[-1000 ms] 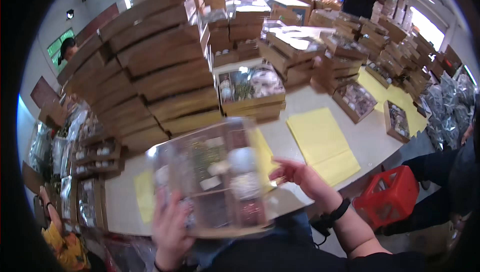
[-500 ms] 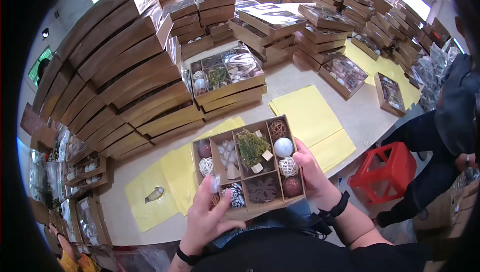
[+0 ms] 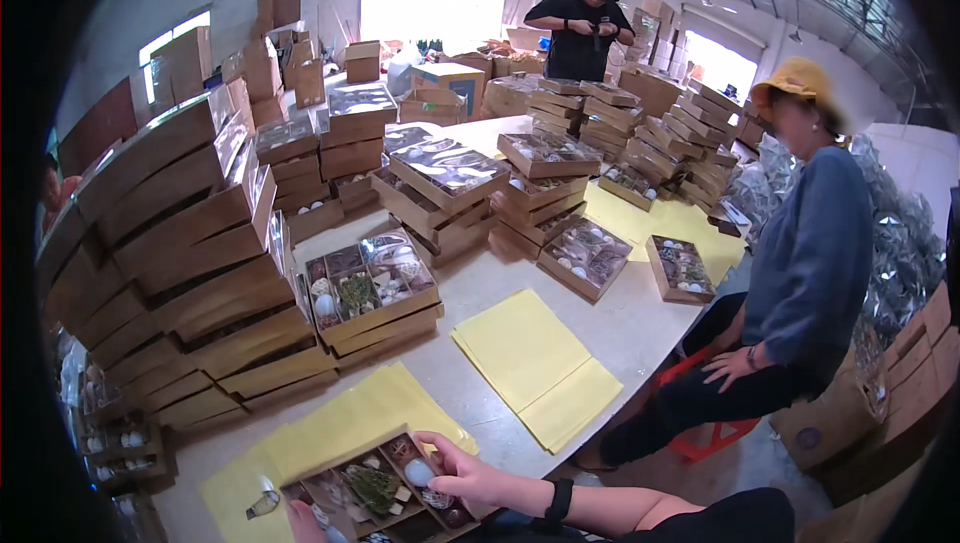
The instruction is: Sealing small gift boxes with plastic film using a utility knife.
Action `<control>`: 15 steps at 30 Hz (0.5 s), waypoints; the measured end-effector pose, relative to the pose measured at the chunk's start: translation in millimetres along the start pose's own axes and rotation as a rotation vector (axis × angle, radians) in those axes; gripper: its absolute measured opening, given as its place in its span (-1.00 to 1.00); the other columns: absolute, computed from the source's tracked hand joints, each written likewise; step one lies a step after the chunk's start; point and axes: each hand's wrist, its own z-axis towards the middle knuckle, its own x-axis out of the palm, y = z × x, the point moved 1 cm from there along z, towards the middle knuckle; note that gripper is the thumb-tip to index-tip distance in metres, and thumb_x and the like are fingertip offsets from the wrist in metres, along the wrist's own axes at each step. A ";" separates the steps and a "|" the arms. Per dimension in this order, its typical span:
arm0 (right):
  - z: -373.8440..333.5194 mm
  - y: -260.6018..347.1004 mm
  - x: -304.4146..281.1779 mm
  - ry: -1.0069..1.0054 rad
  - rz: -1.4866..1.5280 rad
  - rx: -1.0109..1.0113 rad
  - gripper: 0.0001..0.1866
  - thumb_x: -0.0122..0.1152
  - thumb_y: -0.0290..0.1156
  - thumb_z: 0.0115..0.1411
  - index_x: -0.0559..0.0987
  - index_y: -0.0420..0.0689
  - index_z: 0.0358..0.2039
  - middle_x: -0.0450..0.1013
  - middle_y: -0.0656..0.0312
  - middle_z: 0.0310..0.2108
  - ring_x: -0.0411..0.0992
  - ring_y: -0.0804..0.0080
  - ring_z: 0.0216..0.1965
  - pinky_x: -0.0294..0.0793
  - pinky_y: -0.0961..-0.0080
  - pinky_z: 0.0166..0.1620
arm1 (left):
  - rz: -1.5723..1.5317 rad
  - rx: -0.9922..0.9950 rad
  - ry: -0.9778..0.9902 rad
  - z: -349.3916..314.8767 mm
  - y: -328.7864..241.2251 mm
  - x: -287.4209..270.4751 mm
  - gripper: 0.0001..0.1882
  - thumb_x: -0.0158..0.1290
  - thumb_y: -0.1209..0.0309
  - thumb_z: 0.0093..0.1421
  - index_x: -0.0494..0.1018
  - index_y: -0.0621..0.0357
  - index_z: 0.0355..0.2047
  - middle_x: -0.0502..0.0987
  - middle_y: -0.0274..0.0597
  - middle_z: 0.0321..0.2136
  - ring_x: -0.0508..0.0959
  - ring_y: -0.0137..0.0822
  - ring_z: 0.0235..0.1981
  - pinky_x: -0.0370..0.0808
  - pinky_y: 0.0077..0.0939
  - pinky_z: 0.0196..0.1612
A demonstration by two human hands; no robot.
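A cardboard compartment box [image 3: 350, 456] is tilted at the lower edge, in front of me. It holds a green mossy piece with pale cubes [image 3: 372, 488], white and brown balls and other small ornaments. My right hand [image 3: 465, 473] grips its right side, thumb over the rim by a white ball [image 3: 418, 473]. At its left end, my left hand [image 3: 304, 521] is closed against the side, mostly cut off by the picture's edge. The box's near part is out of view.
Tall stacks of filled boxes [image 3: 190, 273] stand at left. Yellow sheets [image 3: 535, 368] lie on the table [image 3: 440, 343]. A small oval item [image 3: 262, 505] rests on a sheet. To the right, a person [image 3: 810, 243] sits on a red stool [image 3: 710, 435]; another person [image 3: 585, 33] stands at the far end.
My view has tilted up, showing more of the room and the people. The box and both hands now sit lower. My left hand has shifted from the box's front corner to its left end.
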 end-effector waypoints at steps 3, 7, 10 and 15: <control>6.6 -4.2 5.9 -0.169 0.019 0.034 -0.40 0.07 -0.25 0.31 0.11 -0.11 0.28 0.37 0.16 -0.11 0.34 0.48 -0.07 0.32 0.54 0.02 | 0.021 -0.001 0.056 -16.1 7.8 0.8 -0.39 -0.22 0.01 0.43 0.07 0.15 0.31 0.29 -0.11 0.21 0.39 -0.21 0.16 0.40 -0.26 0.18; 12.5 9.2 7.5 -0.242 -0.163 -0.076 -0.48 0.09 0.01 0.33 0.34 -0.14 0.08 0.37 0.30 -0.24 0.30 0.59 -0.22 0.35 0.57 -0.14 | 0.041 0.022 0.141 -21.4 20.9 2.9 -0.38 -0.24 0.00 0.43 0.05 0.14 0.31 0.29 -0.12 0.21 0.39 -0.20 0.17 0.41 -0.26 0.18; 15.7 28.1 -0.7 -0.234 -0.155 -0.040 -0.52 0.10 -0.04 0.34 0.34 -0.14 0.08 0.34 0.39 -0.33 0.24 0.75 -0.41 0.29 0.73 -0.39 | -0.102 -0.055 0.068 -9.8 9.3 31.6 -0.54 -0.21 0.27 0.45 0.08 0.18 0.27 0.31 -0.08 0.18 0.40 -0.16 0.17 0.42 -0.27 0.20; 6.2 65.0 9.2 -0.277 -0.090 -0.198 -0.46 0.06 -0.04 0.36 0.31 -0.21 0.13 0.39 0.28 -0.11 0.31 0.64 -0.10 0.34 0.62 0.00 | 0.022 0.110 0.171 -4.5 -29.0 49.4 -0.44 -0.19 0.08 0.42 0.09 0.17 0.26 0.39 -0.11 0.09 0.46 -0.28 0.08 0.44 -0.31 0.13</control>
